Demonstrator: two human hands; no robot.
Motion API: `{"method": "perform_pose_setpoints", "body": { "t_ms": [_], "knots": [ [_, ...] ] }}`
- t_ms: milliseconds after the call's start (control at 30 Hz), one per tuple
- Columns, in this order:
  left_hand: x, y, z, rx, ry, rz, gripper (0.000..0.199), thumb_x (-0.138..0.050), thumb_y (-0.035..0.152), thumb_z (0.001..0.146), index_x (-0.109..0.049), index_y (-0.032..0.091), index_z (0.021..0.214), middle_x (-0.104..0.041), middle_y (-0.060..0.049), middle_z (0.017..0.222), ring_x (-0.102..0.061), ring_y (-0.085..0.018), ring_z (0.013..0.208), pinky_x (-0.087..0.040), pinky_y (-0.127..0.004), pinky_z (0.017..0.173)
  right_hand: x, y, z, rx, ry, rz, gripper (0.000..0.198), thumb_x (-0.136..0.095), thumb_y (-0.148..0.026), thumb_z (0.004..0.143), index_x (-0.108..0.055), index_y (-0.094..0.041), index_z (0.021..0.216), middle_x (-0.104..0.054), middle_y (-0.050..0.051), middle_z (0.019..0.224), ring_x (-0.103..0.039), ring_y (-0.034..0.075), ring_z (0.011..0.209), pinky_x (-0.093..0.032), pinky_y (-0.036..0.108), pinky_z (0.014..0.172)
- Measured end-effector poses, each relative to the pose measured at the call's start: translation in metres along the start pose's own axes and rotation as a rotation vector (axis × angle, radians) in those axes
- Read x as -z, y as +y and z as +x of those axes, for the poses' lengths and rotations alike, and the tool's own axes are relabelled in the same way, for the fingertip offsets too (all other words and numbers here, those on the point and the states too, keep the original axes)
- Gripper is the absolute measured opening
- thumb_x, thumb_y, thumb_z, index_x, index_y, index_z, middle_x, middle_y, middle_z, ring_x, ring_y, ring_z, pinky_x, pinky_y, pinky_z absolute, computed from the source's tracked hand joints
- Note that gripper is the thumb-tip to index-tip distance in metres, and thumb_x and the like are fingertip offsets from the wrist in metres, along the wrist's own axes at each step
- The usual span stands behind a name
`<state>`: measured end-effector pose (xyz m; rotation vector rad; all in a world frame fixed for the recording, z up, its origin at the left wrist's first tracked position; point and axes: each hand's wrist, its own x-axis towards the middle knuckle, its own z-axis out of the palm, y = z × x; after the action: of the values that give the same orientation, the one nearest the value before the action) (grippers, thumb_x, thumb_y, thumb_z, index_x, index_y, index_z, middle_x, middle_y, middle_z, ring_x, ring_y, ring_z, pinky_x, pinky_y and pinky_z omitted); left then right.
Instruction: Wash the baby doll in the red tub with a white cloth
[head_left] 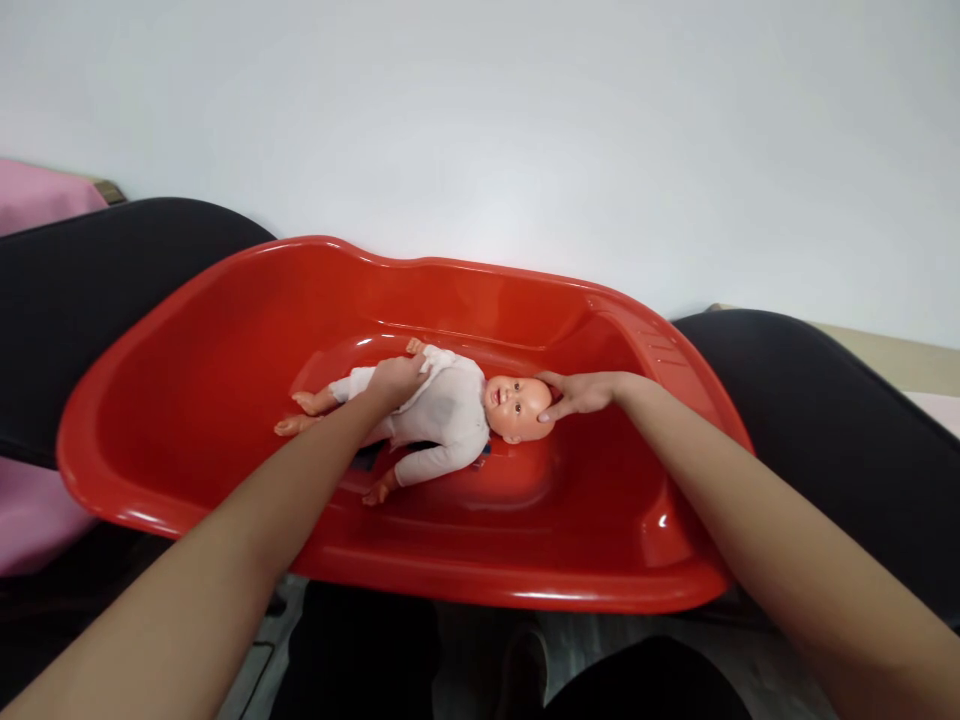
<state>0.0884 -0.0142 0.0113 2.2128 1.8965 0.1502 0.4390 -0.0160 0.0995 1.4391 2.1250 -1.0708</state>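
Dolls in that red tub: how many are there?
1. A single baby doll in white clothing lies on its back in the middle of the red baby bathtub, the left hand on its body, the right hand at its head. None appear hidden.

You get bright, even, soft light with faint shadows. Small glare spots sit on the red tub [187,400] rim toward 5 and 7 o'clock. Wide-lens bending curves the edges; your forearms blur slightly near the bottom.
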Motion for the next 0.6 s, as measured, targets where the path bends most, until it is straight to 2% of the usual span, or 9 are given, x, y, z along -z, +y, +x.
{"method": "perform_pose_setpoints", "body": {
  "t_ms": [200,367,500,600],
  "knots": [
    [0.006,-0.046,-0.005,0.192,-0.055,0.098,0.059,-0.031,0.061,0.1,-0.064,0.02,0.126,-0.072,-0.018,0.114,-0.068,-0.035,0.102,-0.049,-0.048,0.091,0.0,-0.002,-0.003,-0.009,-0.003,-0.014,0.12,-0.073,-0.077,0.069,-0.017,-0.03,0.165,-0.045,0.009,0.158,-0.042,0.04,0.143,-0.034,0.054,0.12],
    [0.011,-0.077,-0.008,0.333,0.004,0.139,0.059,-0.032,0.058,0.1,-0.063,0.016,0.127,-0.073,-0.02,0.106,-0.068,-0.036,0.105,-0.05,-0.047,0.091,0.001,-0.003,-0.001,-0.045,-0.019,-0.039,0.12,-0.073,-0.078,0.068,-0.02,-0.029,0.164,-0.047,0.008,0.157,-0.044,0.039,0.143,-0.035,0.051,0.12],
    [0.016,-0.081,-0.007,0.41,0.068,0.074,0.05,-0.039,0.05,0.099,-0.069,0.014,0.116,-0.073,-0.021,0.106,-0.068,-0.037,0.104,-0.051,-0.045,0.088,0.001,0.001,0.001,-0.051,-0.024,-0.036,0.12,-0.074,-0.078,0.067,-0.023,-0.03,0.164,-0.048,0.007,0.156,-0.045,0.04,0.142,-0.037,0.052,0.119],
    [0.027,-0.068,-0.005,0.468,0.102,-0.147,0.044,-0.048,0.049,0.095,-0.071,0.014,0.109,-0.074,-0.018,0.099,-0.069,-0.033,0.098,-0.053,-0.04,0.083,0.001,0.007,0.004,-0.033,-0.033,-0.042,0.119,-0.073,-0.079,0.067,-0.022,-0.03,0.164,-0.045,0.008,0.158,-0.044,0.04,0.143,-0.037,0.053,0.119]
  ]
}}
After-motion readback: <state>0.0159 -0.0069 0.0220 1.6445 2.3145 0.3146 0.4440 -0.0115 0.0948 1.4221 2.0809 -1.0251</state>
